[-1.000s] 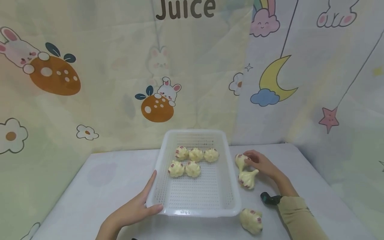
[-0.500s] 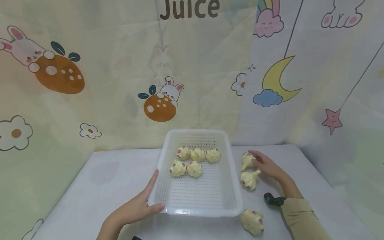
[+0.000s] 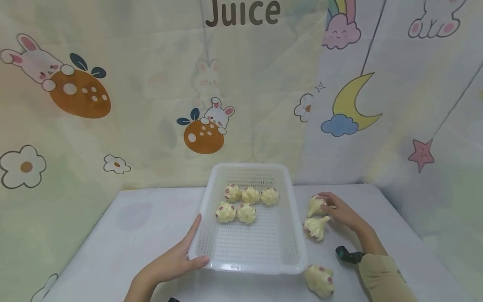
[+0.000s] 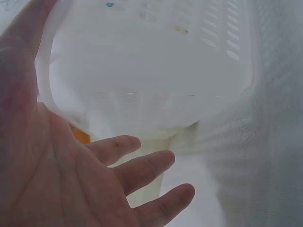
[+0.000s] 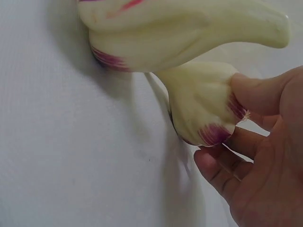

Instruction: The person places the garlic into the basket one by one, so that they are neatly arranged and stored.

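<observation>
Resting on the basket's (image 3: 260, 269) near-left corner, the left hand (image 3: 171, 262) lies spread, gripping nothing; five garlic bulbs (image 3: 246, 213) sit inside. Right of the basket, beyond a loose bulb (image 3: 319, 281), a neighbour bulb (image 3: 315, 228) crowds the pinched bulb (image 3: 315, 206), held between the right hand's (image 3: 341, 214) thumb and fingers: likely a pick-up, calling for a lift clear of that neighbour.

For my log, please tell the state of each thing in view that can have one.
Basket: partly filled.
Five garlic bulbs: inside the basket, two rows.
Far outside bulb: pinched.
Middle outside bulb: lying on its side.
Near outside bulb: loose on the table.
Left hand: touching the basket's corner.
Right hand: pinching the far outside bulb.
</observation>
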Available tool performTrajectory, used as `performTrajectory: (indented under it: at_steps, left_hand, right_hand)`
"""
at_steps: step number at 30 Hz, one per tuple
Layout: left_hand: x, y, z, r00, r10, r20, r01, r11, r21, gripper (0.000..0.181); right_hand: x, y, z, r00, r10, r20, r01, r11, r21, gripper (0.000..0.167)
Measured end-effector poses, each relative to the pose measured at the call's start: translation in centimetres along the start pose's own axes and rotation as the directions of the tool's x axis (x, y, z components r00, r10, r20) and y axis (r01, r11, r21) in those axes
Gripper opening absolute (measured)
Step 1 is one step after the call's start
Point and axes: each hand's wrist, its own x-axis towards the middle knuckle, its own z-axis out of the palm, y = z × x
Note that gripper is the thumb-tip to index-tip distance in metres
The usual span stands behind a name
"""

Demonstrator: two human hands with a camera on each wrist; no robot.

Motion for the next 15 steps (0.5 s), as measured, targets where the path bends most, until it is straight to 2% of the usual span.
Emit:
performTrajectory:
  at_steps: [4, 9, 15]
  left_hand:
    - [-0.02, -0.21, 0.24, 1.0, -0.021, 0.013, 0.021, 0.999, -0.028, 0.104]
    - [0.06, -0.54, 0.31, 0.999, -0.03, 0.019, 0.03, 0.999, -0.024, 0.103]
    - [0.18, -0.66, 0.06, 0.999, -0.027, 0.019, 0.028, 0.999, -0.021, 0.103]
  right_hand:
    - [-0.25, 0.56, 0.13, 1.0, 0.028, 0.0, -0.028, 1.0, -0.01, 0.056]
    - [-0.4, 0.35, 0.14, 0.997, 0.072, 0.009, -0.072, 0.997, -0.038, 0.067]
    - [-0.38, 0.36, 0.01, 1.0, 0.03, 0.003, -0.03, 0.999, -0.021, 0.065]
